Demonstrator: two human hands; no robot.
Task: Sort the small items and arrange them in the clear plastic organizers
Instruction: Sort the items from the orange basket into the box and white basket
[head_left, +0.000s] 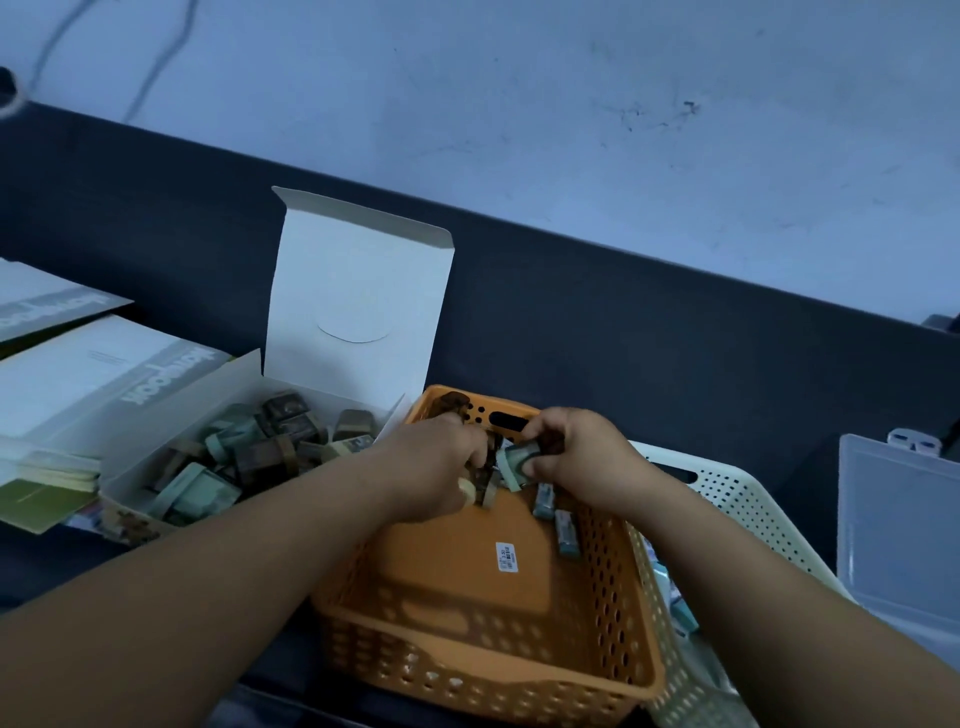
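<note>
Over the far end of the orange basket (488, 670), both forearms angled inward; the left hand (436, 467) curled round small brown pieces (487, 480), the right hand (576, 457) pinched a pale green bundle (511, 462). A clear organizer (898, 530) sat to the right.

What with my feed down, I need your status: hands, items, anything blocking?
Left hand gripping dark items over orange basket. Right hand pinching green packet. Clear organizer unobstructed.

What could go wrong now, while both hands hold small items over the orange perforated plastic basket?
The left hand grips several small brown pieces together; one may drop into the orange perforated plastic basket. The small green packet pinched by the right hand could get mixed with them.
</note>
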